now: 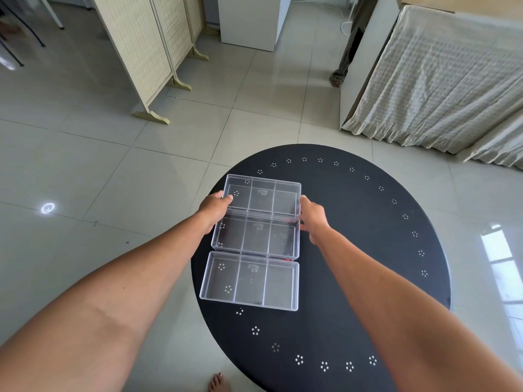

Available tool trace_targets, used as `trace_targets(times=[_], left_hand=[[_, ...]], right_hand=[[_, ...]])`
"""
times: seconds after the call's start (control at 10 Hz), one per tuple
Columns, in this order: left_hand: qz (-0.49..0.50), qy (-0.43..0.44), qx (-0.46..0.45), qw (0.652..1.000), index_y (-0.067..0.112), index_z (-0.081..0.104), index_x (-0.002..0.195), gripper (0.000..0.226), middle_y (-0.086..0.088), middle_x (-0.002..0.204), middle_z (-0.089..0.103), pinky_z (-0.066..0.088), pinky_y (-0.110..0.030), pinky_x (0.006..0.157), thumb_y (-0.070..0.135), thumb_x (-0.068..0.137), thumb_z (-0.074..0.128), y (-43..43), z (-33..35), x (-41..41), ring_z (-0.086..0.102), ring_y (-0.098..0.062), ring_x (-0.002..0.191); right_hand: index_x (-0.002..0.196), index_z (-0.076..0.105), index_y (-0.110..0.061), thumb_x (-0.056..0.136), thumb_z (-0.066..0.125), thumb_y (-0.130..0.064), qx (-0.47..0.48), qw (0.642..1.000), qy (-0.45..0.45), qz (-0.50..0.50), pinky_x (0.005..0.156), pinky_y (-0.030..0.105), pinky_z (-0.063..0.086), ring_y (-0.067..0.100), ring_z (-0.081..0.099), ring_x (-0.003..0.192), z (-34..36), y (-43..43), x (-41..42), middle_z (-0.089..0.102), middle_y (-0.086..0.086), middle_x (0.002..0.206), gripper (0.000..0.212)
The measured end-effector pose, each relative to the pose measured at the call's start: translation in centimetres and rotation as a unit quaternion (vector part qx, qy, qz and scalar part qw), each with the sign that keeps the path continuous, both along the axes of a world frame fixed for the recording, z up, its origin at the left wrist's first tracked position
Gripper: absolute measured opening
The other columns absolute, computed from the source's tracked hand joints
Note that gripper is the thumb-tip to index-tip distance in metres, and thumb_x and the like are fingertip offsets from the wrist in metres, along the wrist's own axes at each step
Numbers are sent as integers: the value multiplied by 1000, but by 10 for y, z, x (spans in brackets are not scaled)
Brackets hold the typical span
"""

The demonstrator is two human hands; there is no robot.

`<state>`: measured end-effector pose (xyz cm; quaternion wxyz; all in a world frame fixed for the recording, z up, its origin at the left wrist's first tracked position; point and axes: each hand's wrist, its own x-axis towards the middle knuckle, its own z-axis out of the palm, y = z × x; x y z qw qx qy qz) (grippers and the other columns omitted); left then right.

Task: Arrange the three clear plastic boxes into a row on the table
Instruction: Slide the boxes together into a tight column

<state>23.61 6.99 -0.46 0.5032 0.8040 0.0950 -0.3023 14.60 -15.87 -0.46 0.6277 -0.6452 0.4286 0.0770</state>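
Three clear plastic boxes, each split into three compartments, lie one behind another on the left part of the round black table (pixel 368 250). The far box (pixel 261 196) is gripped at its two short ends: my left hand (pixel 213 212) on the left end with the thumb over the rim, my right hand (pixel 312 217) on the right end. The middle box (pixel 256 236) touches it from the near side. The near box (pixel 250 280) sits just in front, apart from both hands. Whether the far box rests on the table or is slightly raised is unclear.
The table has a ring of small white dot clusters near its edge. A folding wicker screen (pixel 147 52) stands on the tiled floor at the back left, a white cabinet (pixel 252 21) behind, and a cloth-draped bed (pixel 441 80) at the right. A bare foot (pixel 218 383) shows below.
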Motion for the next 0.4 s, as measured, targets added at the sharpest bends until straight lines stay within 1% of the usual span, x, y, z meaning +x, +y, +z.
trace_targets(times=[0.1,0.2,0.3,0.4], left_hand=[[-5,3,-1,1000,15,28,153,60,-5,161,31,29,-43,119,35,99,47,0,0,1,33,-26,146],[-4,1,2,1000,15,27,153,61,-5,161,29,28,-44,119,34,99,47,1,4,0,32,-26,147],[-3,-16,15,1000,17,26,154,61,-5,161,28,26,-42,119,34,99,47,1,4,0,30,-26,148],[16,-45,32,998,17,29,153,59,-5,160,32,27,-40,117,32,99,47,0,13,-2,33,-26,146]], right_hand=[[101,66,-1,86,42,-38,1,1000,5,3,75,36,46,21,53,80,-5,-2,1,65,4,90,47],[112,62,3,83,42,-42,-2,1000,15,4,75,36,45,22,50,82,-4,-1,0,60,4,90,57],[88,60,-7,86,42,-41,-5,1000,3,-13,73,37,39,21,42,78,5,3,-3,51,5,84,38],[81,48,-17,95,42,-36,-14,999,-9,-27,74,36,35,19,35,70,15,4,-7,41,0,71,24]])
